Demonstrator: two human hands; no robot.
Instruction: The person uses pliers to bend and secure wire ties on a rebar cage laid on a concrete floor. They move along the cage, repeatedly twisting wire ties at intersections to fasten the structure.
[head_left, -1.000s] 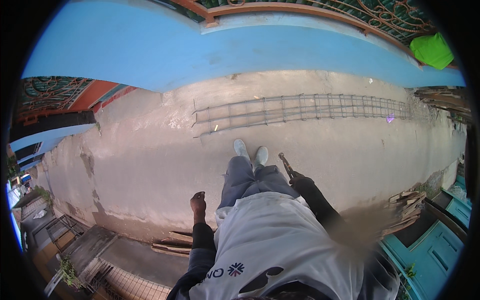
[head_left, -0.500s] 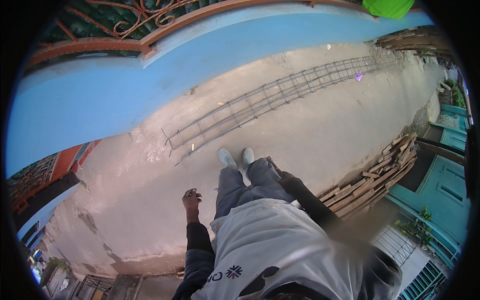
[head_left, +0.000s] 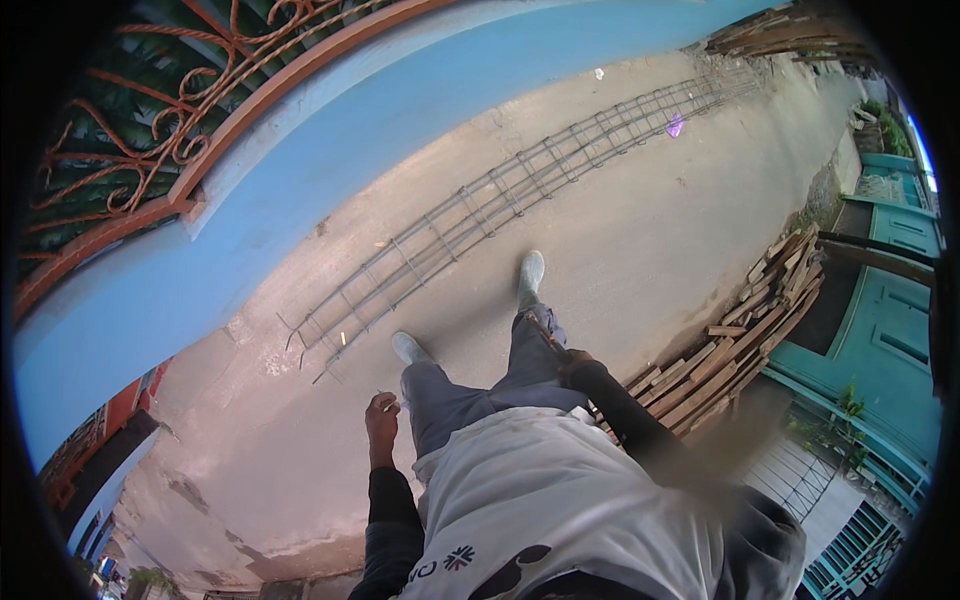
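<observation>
1. Left hand (head_left: 381, 418): hangs at the person's left side, near the left thigh. The fingers are curled together round a small thin pale thing (head_left: 384, 397) that shows just above the knuckles. The thing is too small to identify.
2. Right hand (head_left: 572, 366): sits at the right thigh, closed round the near end of a thin dark rod (head_left: 545, 335). The rod runs from the hand up and to the left across the right leg. Its far end lies over the trouser leg, short of the right shoe (head_left: 531, 272).
3. Left shoe (head_left: 409, 347): planted on the concrete ground (head_left: 640, 230), nearer than the right shoe and to its left.
4. Rebar cage (head_left: 520, 185): a long steel frame that lies on the ground just beyond the shoes. It runs from near left to far right, along the foot of the blue wall (head_left: 300, 190).
5. Timber stack (head_left: 740, 330): planks piled on the ground to the right, just beside the right forearm.
6. Green door (head_left: 880, 340): stands at the right edge, behind the timber stack.
</observation>
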